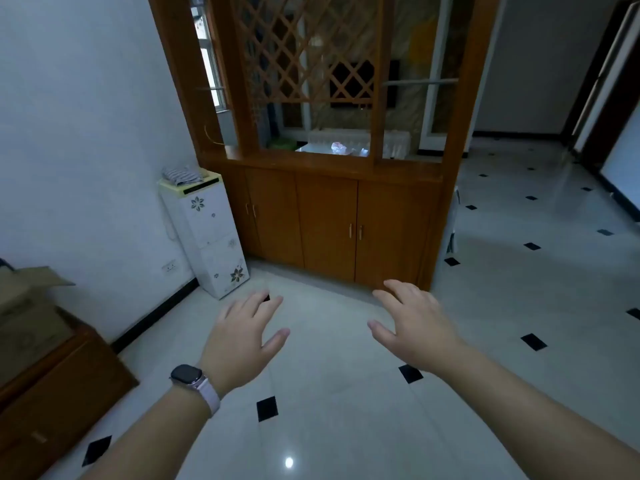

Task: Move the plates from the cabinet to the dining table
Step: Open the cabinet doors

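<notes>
A wooden cabinet [329, 220] stands ahead of me against a lattice room divider, with all its lower doors closed. No plates show anywhere. My left hand [242, 336], with a watch on its wrist, is stretched out over the floor, fingers apart and holding nothing. My right hand [415, 327] reaches out beside it, also empty with spread fingers. Both hands hover short of the cabinet's base. Through the divider's opening a glass-topped table [329, 148] with a crumpled plastic bag is visible in the room behind.
A white flowered water dispenser [207, 233] stands left of the cabinet by the wall. A low wooden unit [59, 386] with a cardboard box [27, 306] is at my left. White tiled floor [519, 271] with black diamonds runs past the cabinet's right side.
</notes>
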### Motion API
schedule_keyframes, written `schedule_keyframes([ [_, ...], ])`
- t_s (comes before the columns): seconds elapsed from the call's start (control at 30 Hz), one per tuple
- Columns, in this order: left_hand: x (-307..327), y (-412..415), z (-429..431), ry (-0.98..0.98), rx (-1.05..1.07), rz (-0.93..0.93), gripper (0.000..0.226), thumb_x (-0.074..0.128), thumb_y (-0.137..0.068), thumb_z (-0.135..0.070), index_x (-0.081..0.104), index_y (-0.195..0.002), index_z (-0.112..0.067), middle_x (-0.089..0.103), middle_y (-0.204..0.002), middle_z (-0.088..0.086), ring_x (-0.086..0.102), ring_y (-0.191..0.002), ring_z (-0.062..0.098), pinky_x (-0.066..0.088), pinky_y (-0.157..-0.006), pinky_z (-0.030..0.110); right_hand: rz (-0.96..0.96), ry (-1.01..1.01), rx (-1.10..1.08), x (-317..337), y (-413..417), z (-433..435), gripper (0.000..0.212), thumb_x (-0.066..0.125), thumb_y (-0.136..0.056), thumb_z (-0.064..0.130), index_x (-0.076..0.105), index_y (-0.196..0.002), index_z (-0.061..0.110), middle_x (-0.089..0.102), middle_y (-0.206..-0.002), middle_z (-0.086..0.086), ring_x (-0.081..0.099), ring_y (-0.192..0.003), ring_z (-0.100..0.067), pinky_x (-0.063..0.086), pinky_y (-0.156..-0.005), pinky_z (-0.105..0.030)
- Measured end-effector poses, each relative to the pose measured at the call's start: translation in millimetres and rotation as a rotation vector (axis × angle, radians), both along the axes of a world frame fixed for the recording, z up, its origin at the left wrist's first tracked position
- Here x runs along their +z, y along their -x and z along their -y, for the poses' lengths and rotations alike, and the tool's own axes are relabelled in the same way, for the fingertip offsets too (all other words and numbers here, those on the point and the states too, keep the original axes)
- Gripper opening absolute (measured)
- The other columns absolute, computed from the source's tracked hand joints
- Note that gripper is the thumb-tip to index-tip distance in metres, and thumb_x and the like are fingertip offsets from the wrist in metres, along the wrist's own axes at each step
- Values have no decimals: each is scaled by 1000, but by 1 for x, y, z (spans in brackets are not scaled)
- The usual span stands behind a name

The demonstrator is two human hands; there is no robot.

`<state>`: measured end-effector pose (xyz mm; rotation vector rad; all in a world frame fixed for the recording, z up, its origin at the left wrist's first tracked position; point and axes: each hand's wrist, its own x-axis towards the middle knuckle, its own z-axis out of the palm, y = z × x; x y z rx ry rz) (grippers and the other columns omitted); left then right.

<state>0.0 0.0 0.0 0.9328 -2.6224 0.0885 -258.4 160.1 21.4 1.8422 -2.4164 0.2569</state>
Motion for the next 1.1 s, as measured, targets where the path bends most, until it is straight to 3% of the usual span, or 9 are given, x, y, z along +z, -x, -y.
schedule_keyframes([
  [0.3, -41, 30, 147, -55, -93, 33, 59, 35, -92, -61, 52, -135, -24, 55, -137, 4, 48, -128, 24, 31, -107, 43, -12, -76, -55, -26, 11, 138, 61, 30, -94, 61, 40, -143, 27, 36, -152, 1, 30, -140, -19, 25, -113, -38],
  [0.4, -48, 29, 202, -79, -118, 35, 60, 34, -92, -61, 52, -136, -25, 56, -138, 4, 50, -127, 25, 36, -106, 45, -14, -95, -73, -26, 9, 191, 63, 25, -92, 62, 42, -143, 27, 36, -152, 0, 30, -140, -20, 26, -113, -39],
  [0.53, -52, 36, 274, -96, -150, 37, 58, 36, -92, -60, 54, -134, -24, 57, -136, 4, 52, -125, 25, 39, -104, 46, -9, -89, -123, -28, 8, 253, 59, 34, -93, 60, 47, -139, 24, 41, -150, -1, 35, -137, -21, 29, -110, -39],
  [0.67, -52, 55, 323, -117, -196, 11, 56, 38, -92, -58, 55, -133, -24, 57, -136, 4, 52, -125, 26, 41, -103, 47, 32, -118, -165, -32, 17, 293, 58, 33, -95, 59, 42, -142, 27, 35, -153, 1, 30, -140, -20, 26, -113, -39],
  [1.1, -81, 162, 463, -131, -222, 67, 51, 41, -91, -52, 59, -129, -22, 58, -135, 5, 53, -123, 28, 48, -93, 43, 75, -142, -185, -74, 123, 434, 56, 31, -96, 58, 42, -142, 28, 34, -153, 4, 29, -140, -17, 24, -112, -38],
])
